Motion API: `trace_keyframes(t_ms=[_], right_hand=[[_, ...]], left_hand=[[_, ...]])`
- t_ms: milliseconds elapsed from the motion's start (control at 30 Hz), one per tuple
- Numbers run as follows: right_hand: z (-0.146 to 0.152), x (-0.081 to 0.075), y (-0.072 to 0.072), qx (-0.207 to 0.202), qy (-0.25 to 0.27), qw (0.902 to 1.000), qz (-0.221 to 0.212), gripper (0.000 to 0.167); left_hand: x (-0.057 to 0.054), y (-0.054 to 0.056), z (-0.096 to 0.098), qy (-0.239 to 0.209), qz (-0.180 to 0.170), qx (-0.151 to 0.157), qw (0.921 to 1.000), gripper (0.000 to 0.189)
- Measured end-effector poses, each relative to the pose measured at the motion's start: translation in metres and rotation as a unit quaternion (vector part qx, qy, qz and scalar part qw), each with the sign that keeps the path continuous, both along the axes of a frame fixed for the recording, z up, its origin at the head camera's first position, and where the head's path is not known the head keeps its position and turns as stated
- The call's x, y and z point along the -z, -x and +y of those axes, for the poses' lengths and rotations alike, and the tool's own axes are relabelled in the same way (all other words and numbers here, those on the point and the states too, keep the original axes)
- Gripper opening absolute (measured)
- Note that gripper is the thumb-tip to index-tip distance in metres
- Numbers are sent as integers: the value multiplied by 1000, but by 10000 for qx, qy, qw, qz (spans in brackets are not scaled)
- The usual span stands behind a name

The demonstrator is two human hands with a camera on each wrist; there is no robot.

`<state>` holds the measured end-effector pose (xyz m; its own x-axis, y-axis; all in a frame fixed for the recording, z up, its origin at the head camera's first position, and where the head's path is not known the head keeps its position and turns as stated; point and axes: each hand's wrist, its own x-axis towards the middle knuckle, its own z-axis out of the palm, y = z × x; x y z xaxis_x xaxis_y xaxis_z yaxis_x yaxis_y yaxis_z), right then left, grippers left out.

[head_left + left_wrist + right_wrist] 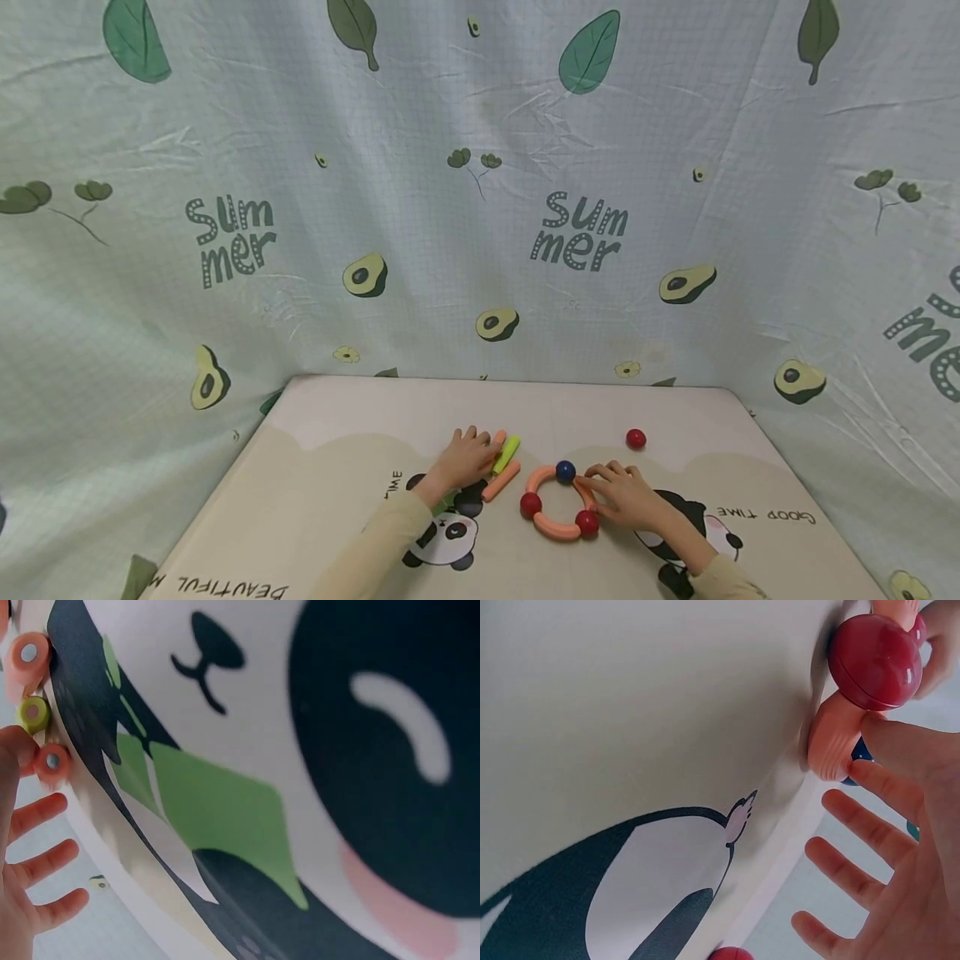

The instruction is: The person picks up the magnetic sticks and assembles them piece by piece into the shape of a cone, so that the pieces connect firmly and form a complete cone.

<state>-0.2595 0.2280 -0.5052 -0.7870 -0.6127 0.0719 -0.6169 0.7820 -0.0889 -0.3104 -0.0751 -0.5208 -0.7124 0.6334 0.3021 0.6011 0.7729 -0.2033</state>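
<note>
A ring (pixel 556 530) of curved orange sticks, one blue ball (pixel 566 472) and two red balls (pixel 587 523) lies on the table. My right hand (pixel 621 495) pinches the ring's right-hand curved orange stick (pixel 834 739) between thumb and index finger; its other fingers spread apart. Left of the ring, my left hand (pixel 467 458) pinches a yellow-green stick (pixel 507 455) with its thumb at the near end, the other fingers spread. Straight orange sticks (pixel 501 482) lie on either side of the yellow-green one, the farther partly hidden by it and the hand.
A loose red ball (pixel 636 439) rests beyond my right hand. The table is covered by a cream cloth (pixel 300 500) printed with pandas and lettering. Behind the table's far edge hangs a pale curtain (pixel 420 208) with leaves and avocados.
</note>
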Motion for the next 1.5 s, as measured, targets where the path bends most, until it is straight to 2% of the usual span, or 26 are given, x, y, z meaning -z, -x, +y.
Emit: trace_keyframes(t_ms=[567, 733, 900, 1067, 1300, 1500], right_hand=[[0, 0, 0, 31, 97, 9999, -25, 39], [2, 4, -1, -13, 227, 9996, 191, 31], [4, 7, -8, -121, 305, 9982, 510, 20], [7, 9, -19, -279, 453, 9952, 816, 16], [7, 10, -31, -699, 613, 9862, 1373, 23], [3, 12, -37, -952, 789, 9788, 1631, 30]], left_hand=[[2, -1, -2, -96, 320, -394, 9987, 18], [3, -2, -4, -346, 215, -412, 9983, 16], [3, -3, -5, -480, 325, -480, 9972, 11], [5, -3, -6, -363, 469, -582, 9965, 22], [5, 0, -8, -401, 672, -615, 9950, 28], [0, -1, -3, -1045, 592, -337, 9922, 22]])
